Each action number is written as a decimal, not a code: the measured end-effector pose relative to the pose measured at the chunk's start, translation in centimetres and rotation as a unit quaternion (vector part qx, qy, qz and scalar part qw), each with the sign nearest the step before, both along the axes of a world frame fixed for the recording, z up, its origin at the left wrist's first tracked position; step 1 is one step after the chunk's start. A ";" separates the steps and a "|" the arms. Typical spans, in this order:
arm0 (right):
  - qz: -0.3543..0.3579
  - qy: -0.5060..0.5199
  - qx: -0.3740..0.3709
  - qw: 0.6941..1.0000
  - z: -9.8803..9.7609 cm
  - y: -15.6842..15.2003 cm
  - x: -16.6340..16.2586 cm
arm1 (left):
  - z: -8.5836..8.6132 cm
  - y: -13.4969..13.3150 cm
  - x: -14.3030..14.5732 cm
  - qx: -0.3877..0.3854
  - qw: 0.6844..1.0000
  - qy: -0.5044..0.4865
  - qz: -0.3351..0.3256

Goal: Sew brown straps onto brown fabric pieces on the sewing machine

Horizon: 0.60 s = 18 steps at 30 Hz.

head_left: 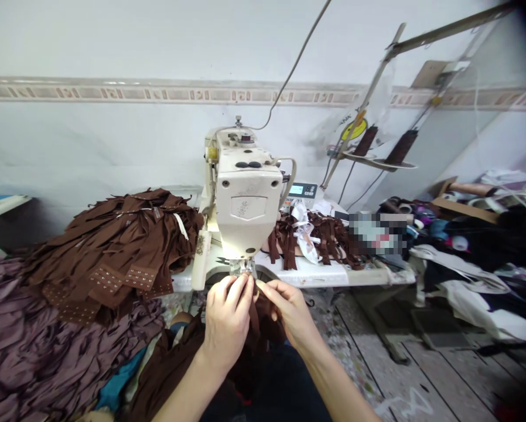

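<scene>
Both hands up front, centre of view, nearly touching at the fingertips. Left hand: back of hand to camera, fingers curled forward and bunched, tips pointing up and slightly right. Right hand: thumb side up, thumb and index pinched together at the tip, remaining fingers folded under. Wrists roughly straight, both bare. Left forearm comes in from bottom centre-left, right forearm from bottom centre-right, converging in a V. Elbows out of frame.
</scene>
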State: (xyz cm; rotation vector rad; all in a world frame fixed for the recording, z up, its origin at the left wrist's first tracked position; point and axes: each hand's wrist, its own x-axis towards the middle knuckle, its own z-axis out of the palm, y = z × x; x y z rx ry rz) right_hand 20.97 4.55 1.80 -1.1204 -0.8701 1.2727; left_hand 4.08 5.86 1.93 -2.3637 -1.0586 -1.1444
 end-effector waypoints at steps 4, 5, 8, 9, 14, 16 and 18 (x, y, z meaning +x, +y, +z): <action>0.006 0.016 -0.006 1.000 -0.8 0.2 0.1 | -0.4 0.0 0.0 -0.019 1.000 -0.021 -0.006; 0.009 0.021 -0.005 1.000 -1.1 0.2 0.1 | -0.5 -0.1 0.0 -0.032 0.999 -0.036 -0.015; 0.007 0.019 -0.004 1.000 -2.0 -0.2 0.3 | -0.4 -0.6 -0.4 -0.078 0.991 -0.093 -0.048; -0.006 0.009 -0.002 1.000 -2.2 -0.5 0.3 | -0.3 -0.8 -0.6 -0.089 0.988 -0.111 -0.052; -0.120 -0.063 0.018 0.991 -2.8 -2.7 -0.6 | 0.3 -1.7 -2.4 -0.179 0.964 -0.198 -0.011; -0.079 -0.057 0.023 0.995 -2.8 -3.5 -1.4 | 0.6 -1.6 -3.1 -0.261 0.934 -0.245 -0.004; 0.009 -0.024 0.023 0.999 -2.7 -4.0 -2.2 | 0.8 -1.1 -3.5 -0.348 0.891 -0.290 -0.015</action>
